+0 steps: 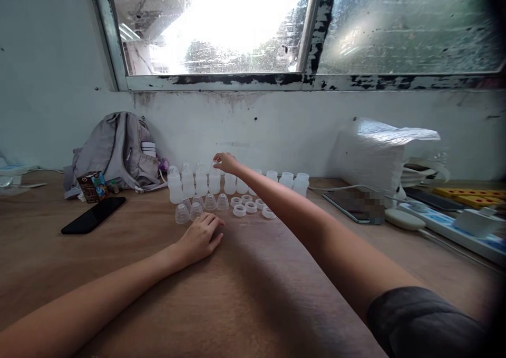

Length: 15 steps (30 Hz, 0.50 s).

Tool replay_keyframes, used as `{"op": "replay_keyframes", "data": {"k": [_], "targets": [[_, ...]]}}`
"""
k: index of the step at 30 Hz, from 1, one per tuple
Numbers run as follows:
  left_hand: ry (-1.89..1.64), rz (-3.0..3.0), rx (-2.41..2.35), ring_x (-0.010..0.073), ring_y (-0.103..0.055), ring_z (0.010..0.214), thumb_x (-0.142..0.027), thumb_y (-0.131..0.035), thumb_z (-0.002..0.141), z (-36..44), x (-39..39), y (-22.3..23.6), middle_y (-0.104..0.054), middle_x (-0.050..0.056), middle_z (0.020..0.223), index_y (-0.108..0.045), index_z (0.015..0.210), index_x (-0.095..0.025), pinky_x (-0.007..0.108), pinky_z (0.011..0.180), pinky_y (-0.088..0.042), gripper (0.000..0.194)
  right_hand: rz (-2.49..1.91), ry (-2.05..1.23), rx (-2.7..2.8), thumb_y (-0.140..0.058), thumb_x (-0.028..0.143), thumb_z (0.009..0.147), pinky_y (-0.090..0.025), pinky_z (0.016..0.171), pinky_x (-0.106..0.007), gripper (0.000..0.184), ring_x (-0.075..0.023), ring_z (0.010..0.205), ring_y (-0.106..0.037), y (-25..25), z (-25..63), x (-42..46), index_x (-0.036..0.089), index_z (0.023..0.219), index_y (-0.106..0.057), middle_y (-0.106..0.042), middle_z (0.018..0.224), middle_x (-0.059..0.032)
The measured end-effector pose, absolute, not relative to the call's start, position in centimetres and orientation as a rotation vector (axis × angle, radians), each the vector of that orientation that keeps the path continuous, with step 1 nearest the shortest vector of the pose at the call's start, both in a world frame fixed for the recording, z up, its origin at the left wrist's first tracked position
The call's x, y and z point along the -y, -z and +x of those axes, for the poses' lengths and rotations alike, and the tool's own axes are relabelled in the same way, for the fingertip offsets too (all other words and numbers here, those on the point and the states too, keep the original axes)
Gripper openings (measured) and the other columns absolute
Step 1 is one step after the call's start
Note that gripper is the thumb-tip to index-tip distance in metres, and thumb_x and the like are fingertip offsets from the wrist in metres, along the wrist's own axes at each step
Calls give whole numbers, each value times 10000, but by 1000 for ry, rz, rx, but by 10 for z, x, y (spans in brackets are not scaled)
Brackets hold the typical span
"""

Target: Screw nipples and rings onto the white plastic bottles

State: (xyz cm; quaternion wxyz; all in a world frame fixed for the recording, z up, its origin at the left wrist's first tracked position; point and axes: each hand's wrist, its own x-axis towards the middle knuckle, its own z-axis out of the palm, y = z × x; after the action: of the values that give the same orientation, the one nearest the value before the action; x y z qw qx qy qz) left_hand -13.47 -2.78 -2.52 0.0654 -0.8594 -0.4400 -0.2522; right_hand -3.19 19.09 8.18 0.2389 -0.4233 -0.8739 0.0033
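Note:
A row of small translucent bottles stands on the wooden table near the wall. Several clear domed caps and white rings lie in front of them. My right hand reaches far forward and pinches the top of one capped bottle in the row. My left hand rests palm down on the table just below the caps, fingers loosely stretched, holding nothing. More uncapped bottles stand to the right behind my right forearm.
A grey backpack leans on the wall at left, with a small carton and a black phone nearby. At right lie a tablet, a white plastic bag, a power strip and yellow pieces.

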Motion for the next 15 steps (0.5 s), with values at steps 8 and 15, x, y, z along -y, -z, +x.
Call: {"op": "replay_keyframes", "data": {"k": [8,15], "targets": [[735,-2578,1336,228,-469,989,-220,-468,799,-134,29,25,-566,73,995,-524,1003,-165,373,853,-399,219,-1165,14,2433,-569,235,762,-395,712,-291,262,-225,963,-515,-85,-37,-191,183,1019,-569,-615,1013,-85],[719,-2564,1337,229,-465,996,-238,-459,805,-134,29,25,-563,72,999,-520,1014,-170,373,861,-385,228,-1146,55,2439,-556,240,761,-382,700,-288,309,-214,924,-515,-82,-36,-191,189,1059,-493,-598,1016,-76]]}}
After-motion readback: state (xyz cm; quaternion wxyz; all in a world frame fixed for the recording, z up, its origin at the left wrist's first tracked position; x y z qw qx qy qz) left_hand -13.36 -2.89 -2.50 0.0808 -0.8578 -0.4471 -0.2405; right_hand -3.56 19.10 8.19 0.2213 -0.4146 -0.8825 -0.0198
